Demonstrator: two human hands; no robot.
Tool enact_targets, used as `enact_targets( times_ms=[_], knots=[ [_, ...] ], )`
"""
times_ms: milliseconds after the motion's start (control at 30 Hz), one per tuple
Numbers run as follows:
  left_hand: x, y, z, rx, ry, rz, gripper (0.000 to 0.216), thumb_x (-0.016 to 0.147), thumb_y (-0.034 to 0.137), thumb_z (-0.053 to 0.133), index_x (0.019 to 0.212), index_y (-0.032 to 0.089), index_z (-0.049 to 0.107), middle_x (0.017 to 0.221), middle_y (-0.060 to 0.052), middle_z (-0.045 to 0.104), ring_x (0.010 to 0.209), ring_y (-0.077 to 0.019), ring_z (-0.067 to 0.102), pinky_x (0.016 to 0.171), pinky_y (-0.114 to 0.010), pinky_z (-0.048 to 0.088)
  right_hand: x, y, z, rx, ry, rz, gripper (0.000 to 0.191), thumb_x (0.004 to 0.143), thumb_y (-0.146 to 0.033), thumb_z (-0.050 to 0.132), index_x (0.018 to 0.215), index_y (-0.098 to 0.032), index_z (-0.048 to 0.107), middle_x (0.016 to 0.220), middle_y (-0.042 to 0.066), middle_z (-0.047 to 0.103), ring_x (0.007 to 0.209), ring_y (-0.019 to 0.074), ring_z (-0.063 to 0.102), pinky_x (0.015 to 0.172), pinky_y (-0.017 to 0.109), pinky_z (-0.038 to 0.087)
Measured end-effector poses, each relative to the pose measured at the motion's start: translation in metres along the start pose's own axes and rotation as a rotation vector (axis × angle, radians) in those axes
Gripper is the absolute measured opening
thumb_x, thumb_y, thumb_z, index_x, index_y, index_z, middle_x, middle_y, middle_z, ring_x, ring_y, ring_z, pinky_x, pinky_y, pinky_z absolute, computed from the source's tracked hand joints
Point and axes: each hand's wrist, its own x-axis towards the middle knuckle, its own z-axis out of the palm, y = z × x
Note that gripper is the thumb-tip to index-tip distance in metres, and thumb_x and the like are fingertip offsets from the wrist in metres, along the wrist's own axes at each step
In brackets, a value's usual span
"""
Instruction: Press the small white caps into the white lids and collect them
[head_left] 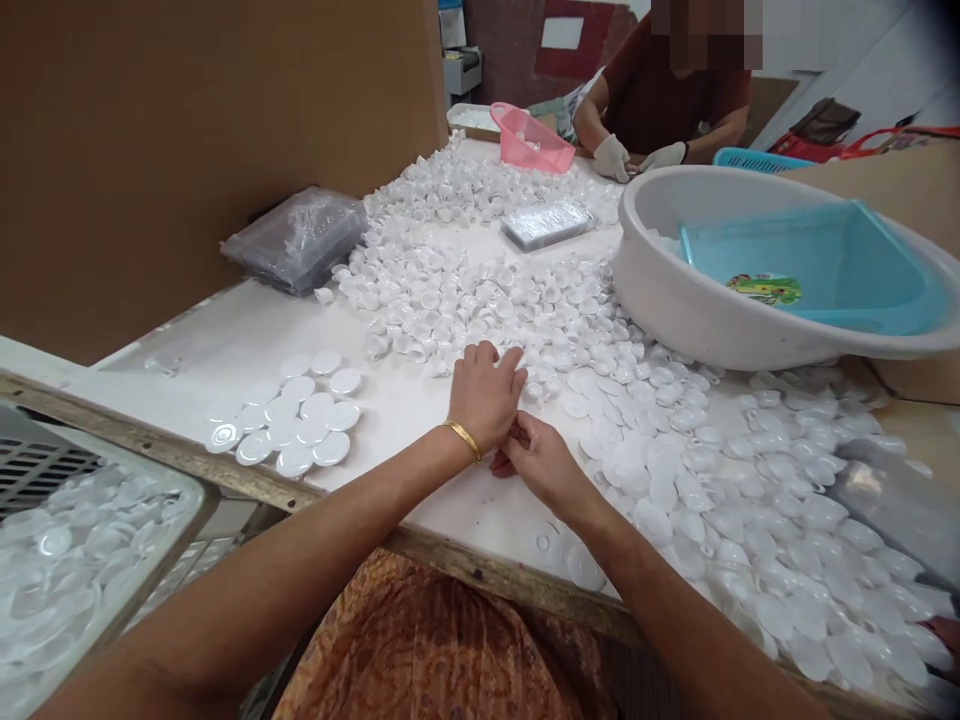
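My left hand [485, 392], with a gold bangle on its wrist, lies knuckles up at the near edge of a big heap of small white plastic caps [480, 300]. Its fingers curl down onto the caps; what they hold is hidden. My right hand [541, 460] sits just below and right of it, fingers curled in toward the left wrist, and whatever is in them is hidden. A neat cluster of flat white discs [289, 425] lies to the left. More flat white lids [750, 500] spread to the right.
A large white basin [675, 310] holding a blue tub [817, 270] stands at the right. A bagged stack [296, 240], a wrapped packet [547, 222] and a pink basket [532, 140] lie farther back. Another person's gloved hands [637, 158] work at the far end. A crate of lids [67, 560] sits left.
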Motion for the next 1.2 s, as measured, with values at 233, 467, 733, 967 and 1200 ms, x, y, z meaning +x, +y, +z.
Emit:
enact_targets(
  times_ms=[233,467,733,967,1200],
  knots=[
    [0.000,0.002,0.024,0.146,-0.050,0.097,0.044,0.091,0.040,0.027,0.134,0.038,0.032,0.133,-0.010,0.034,0.121,-0.0286,0.029,0.097,-0.050,0.022,-0.007,0.003,-0.007,-0.253,0.163,-0.065,0.045,0.073,-0.015,0.045,0.118,-0.019,0.041,0.091,0.007,0.060,0.075,0.0181,0.061,0.069,0.039,0.054],
    [0.003,-0.004,0.029,0.131,-0.153,0.160,0.050,0.089,0.045,0.032,0.137,0.040,0.023,0.142,-0.007,0.025,0.132,-0.0293,0.018,0.103,-0.054,0.011,-0.009,-0.007,-0.016,-0.916,0.306,-0.591,0.065,0.082,-0.023,0.046,0.141,-0.021,0.019,0.144,0.009,0.028,0.133,0.0282,0.022,0.103,0.050,0.031],
    [0.003,-0.002,0.020,0.042,-0.087,0.029,0.051,0.088,0.043,0.035,0.137,0.031,0.030,0.140,-0.011,0.031,0.130,-0.0318,0.022,0.103,-0.055,0.012,0.006,-0.007,-0.017,-1.115,0.055,-0.637,0.049,0.091,-0.028,0.038,0.139,-0.027,0.027,0.146,0.002,0.025,0.135,0.0223,0.017,0.108,0.048,0.021],
    [-0.023,-0.018,-0.002,0.255,-0.076,0.123,0.052,0.087,0.048,0.034,0.138,0.039,0.025,0.135,-0.009,0.037,0.122,-0.0285,0.033,0.100,-0.050,0.018,-0.005,-0.005,-0.024,-0.860,0.237,-0.765,0.049,0.087,-0.029,0.045,0.135,-0.023,0.036,0.140,0.008,0.037,0.129,0.0222,0.032,0.104,0.043,0.033],
    [-0.055,-0.096,-0.058,0.548,-0.146,-0.034,0.052,0.088,0.050,0.025,0.136,0.032,0.034,0.096,-0.012,0.054,0.092,-0.0273,0.047,0.078,-0.041,0.033,-0.002,0.005,-0.038,-0.855,0.358,-0.568,0.033,0.086,-0.033,0.044,0.114,-0.021,0.057,0.119,0.009,0.057,0.113,0.0234,0.049,0.092,0.044,0.046]
  ],
)
